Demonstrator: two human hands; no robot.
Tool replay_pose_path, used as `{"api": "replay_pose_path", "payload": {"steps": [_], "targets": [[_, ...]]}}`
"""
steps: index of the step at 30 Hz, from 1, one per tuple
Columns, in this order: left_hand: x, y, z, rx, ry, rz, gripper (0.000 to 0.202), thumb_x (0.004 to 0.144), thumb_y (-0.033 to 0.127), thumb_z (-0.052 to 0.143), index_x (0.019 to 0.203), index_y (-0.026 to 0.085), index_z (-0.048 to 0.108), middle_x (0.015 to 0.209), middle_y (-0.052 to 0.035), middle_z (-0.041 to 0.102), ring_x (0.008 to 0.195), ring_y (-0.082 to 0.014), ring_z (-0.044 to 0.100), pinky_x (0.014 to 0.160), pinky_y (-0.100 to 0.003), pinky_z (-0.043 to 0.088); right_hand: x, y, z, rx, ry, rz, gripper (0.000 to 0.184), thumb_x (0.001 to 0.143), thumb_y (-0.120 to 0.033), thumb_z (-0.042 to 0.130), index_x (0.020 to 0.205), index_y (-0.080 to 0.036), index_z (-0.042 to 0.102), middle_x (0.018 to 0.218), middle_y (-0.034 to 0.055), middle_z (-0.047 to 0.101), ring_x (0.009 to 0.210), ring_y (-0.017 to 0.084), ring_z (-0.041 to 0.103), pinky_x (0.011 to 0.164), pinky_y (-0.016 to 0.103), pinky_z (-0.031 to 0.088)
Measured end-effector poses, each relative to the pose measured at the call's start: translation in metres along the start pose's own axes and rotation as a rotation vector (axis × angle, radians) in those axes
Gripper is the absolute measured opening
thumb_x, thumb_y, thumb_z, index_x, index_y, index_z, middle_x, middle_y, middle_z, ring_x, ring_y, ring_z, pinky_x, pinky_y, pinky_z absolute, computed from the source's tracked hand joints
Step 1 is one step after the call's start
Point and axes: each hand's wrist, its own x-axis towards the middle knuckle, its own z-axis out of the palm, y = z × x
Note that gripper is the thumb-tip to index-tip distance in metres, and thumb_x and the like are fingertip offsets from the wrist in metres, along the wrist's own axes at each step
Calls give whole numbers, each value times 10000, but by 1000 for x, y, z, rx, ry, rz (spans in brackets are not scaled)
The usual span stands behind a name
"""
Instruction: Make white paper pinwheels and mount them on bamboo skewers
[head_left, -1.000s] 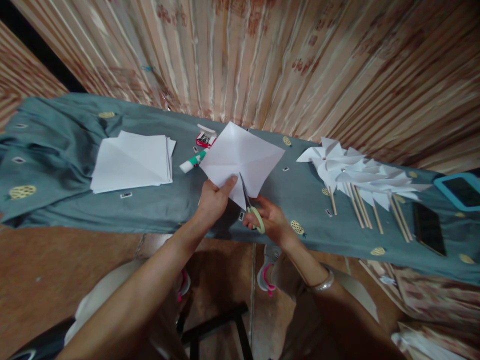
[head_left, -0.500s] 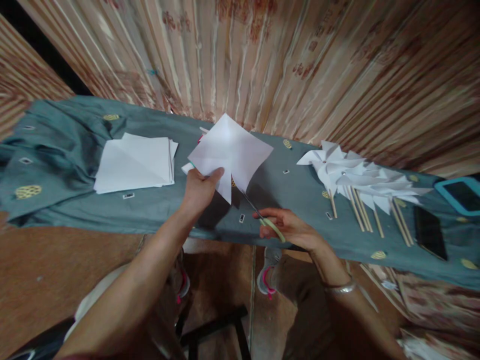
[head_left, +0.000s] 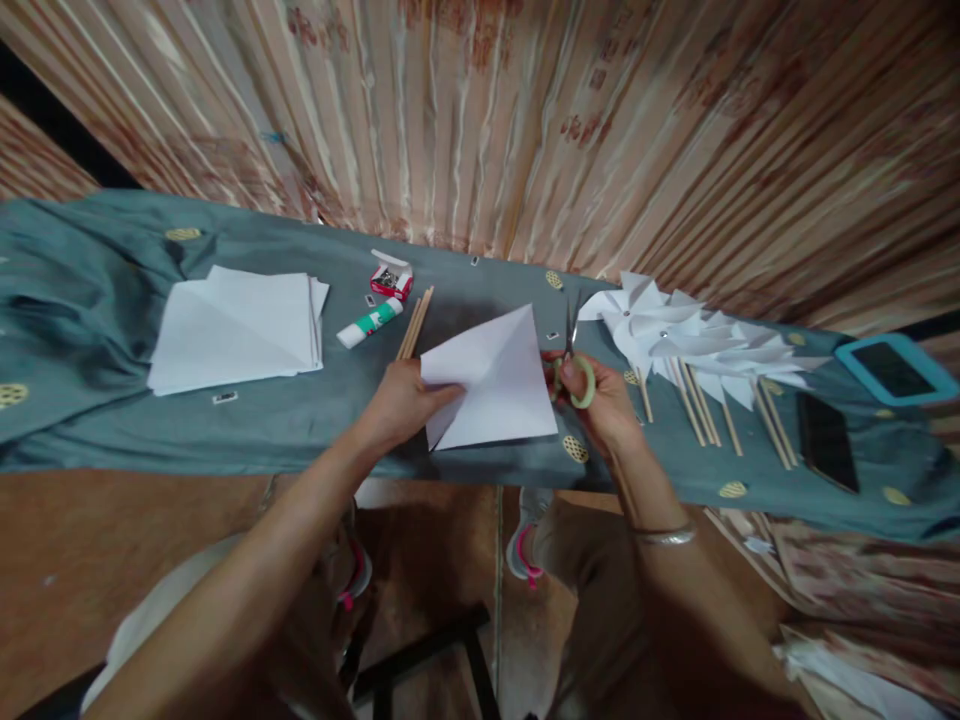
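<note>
A square sheet of white paper [head_left: 499, 375] is gripped at its left side by my left hand [head_left: 403, 402], thumb on top and the other fingers hidden beneath. It is held over the cloth-covered table. My right hand [head_left: 592, 395] holds a pair of scissors [head_left: 582, 384] with pale green handles, its blades pointing away from me and apart from the paper. The right fingertips are close to the sheet's right edge. Beyond my left hand lie several thin wooden sticks [head_left: 415, 325], a glue stick [head_left: 370, 323] and a small red open box [head_left: 391, 278] holding small metal pieces.
A stack of white paper [head_left: 236, 330] lies on the left of the teal tablecloth [head_left: 360, 400]. Several white paper pinwheels [head_left: 690, 335] on sticks overlap at the right. A black phone [head_left: 826, 442] and a blue-framed device [head_left: 896, 368] lie farther right. A patterned curtain [head_left: 465, 130] hangs behind.
The scissors have left the paper's cut and now point away from me. The sheet has turned and moved right and nearer, uncovering the sticks, glue stick and red box. The view has shifted slightly.
</note>
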Motion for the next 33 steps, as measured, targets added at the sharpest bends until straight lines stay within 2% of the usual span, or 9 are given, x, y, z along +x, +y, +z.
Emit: {"api": "replay_pose_path", "payload": {"steps": [3, 5, 11, 14, 18, 20, 25, 30, 33], "targets": [[-3, -3, 6, 18, -115, -48, 154, 646, 285, 700, 666, 132, 695, 647, -33, 683, 650, -218, 639, 615, -302, 506, 2, 1, 11, 22, 3, 35, 374, 501, -383, 853, 765, -189, 671, 600, -60, 609, 530, 90, 497, 514, 229, 394], [-3, -3, 8, -30, -122, -66, 146, 638, 283, 706, 630, 137, 691, 623, -24, 675, 613, -202, 622, 579, -285, 486, 2, 2, 17, 44, 7, 73, 359, 461, -324, 864, 718, -185, 656, 607, -60, 625, 531, 89, 506, 523, 231, 416], [2, 10, 8, -511, 87, -140, 374, 586, 274, 786, 935, 160, 712, 862, -31, 726, 797, -196, 651, 757, -300, 503, 5, 3, 20, 255, 151, 8, 239, 509, -223, 832, 638, -179, 636, 585, -62, 640, 511, 75, 533, 523, 211, 453], [-2, 16, 14, -796, 178, -226, 448, 596, 264, 798, 1018, 188, 669, 934, -28, 708, 847, -171, 647, 801, -299, 509, 10, 3, 18, 343, 226, -36, 175, 570, -178, 782, 688, -181, 653, 658, -37, 681, 570, 111, 597, 595, 260, 515], [-13, 19, 29, -955, -25, -363, 339, 632, 308, 794, 906, 151, 675, 968, -73, 687, 870, -189, 646, 775, -321, 542, 13, 5, 22, 365, 219, -51, 176, 595, -190, 773, 730, -182, 660, 685, -18, 693, 642, 151, 635, 648, 306, 540], [-16, 20, 36, -975, -58, -383, 323, 631, 293, 798, 894, 153, 673, 1000, -70, 682, 848, -184, 646, 744, -319, 558, 12, 8, 27, 351, 200, -34, 207, 573, -231, 805, 702, -182, 651, 645, -32, 669, 604, 134, 604, 610, 283, 517], [-13, 19, 36, -1025, 160, -399, 348, 680, 211, 754, 1008, 206, 637, 966, -15, 686, 770, -149, 643, 683, -282, 566, 7, 12, 40, 243, 159, -2, 336, 468, -329, 873, 622, -186, 611, 556, -80, 575, 497, 66, 473, 497, 212, 400], [-2, 19, 15, -973, 312, -356, 276, 759, 174, 667, 1030, 203, 627, 982, -31, 689, 769, -145, 638, 665, -255, 558, -8, 9, 43, 101, -28, 42, 454, 632, -587, 738, 802, -173, 659, 624, -13, 639, 534, 99, 540, 482, 221, 379], [4, 19, -3, -940, 386, -317, 283, 779, 178, 647, 1058, 217, 630, 1011, -36, 681, 777, -147, 638, 626, -245, 548, -18, 9, 38, 26, -181, 75, 510, 665, -609, 709, 910, -163, 670, 680, 22, 674, 567, 108, 564, 502, 223, 396]]}}
